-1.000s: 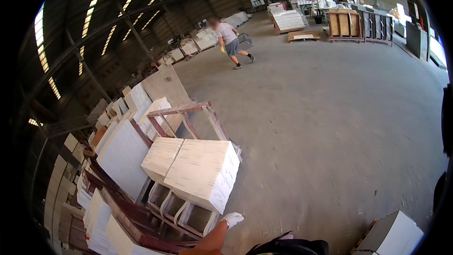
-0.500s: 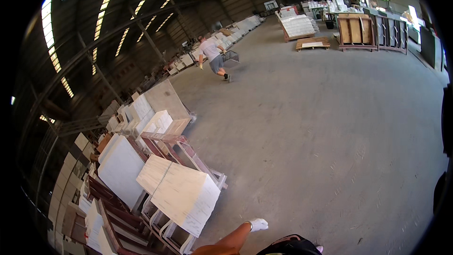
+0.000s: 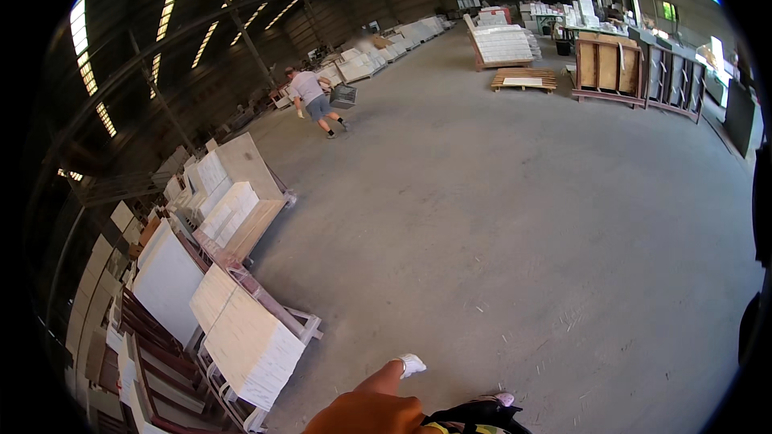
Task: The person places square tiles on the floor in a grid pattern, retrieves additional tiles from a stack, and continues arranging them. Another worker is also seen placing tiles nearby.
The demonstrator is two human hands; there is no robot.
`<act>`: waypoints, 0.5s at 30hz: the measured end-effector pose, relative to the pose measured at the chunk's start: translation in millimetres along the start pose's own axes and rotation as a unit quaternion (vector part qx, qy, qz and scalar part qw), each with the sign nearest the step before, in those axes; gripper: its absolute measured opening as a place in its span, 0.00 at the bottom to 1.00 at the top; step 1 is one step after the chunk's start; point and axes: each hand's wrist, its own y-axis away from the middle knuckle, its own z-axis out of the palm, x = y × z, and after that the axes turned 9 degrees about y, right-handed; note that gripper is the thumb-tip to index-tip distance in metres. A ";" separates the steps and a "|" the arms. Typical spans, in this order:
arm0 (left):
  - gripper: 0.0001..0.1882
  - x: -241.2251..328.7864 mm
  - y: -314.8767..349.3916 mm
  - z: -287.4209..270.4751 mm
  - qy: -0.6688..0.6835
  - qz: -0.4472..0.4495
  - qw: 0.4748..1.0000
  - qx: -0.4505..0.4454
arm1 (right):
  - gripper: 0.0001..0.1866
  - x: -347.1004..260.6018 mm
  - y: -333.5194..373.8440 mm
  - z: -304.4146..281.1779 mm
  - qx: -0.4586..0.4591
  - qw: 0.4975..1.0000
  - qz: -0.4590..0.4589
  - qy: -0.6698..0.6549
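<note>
My left hand (image 3: 412, 365), in a white glove, hangs over the grey concrete floor (image 3: 482, 257) at the lower edge, below an orange sleeve (image 3: 370, 413). Nothing shows in it, but the hand is too small to make out how its fingers lie. The nearest thing to it is a pale stone slab stack (image 3: 245, 337) with a strap round it, leaning on a metal rack to the left, apart from the hand. My right hand is out of view. A black item with yellow trim (image 3: 474, 416) is at my body, and a pinkish shoe tip (image 3: 505, 399) shows beyond it.
Ahead to the left another person (image 3: 312, 96) walks with a dark crate (image 3: 344, 96). Slabs on racks (image 3: 233, 217) line the left side. A wooden pallet (image 3: 524, 79), white stacked slabs (image 3: 503, 45) and upright frames (image 3: 609, 68) stand at the far right.
The racks, slabs and other person have shifted left in view, while the far pallet has shifted slightly left and down. My left hand has moved a little left and up.
</note>
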 end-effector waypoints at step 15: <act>0.29 627.1 -137.8 187.6 -0.158 0.332 0.920 -0.138 | 0.13 -71.2 -277.4 -87.0 -0.074 0.981 0.115 -0.140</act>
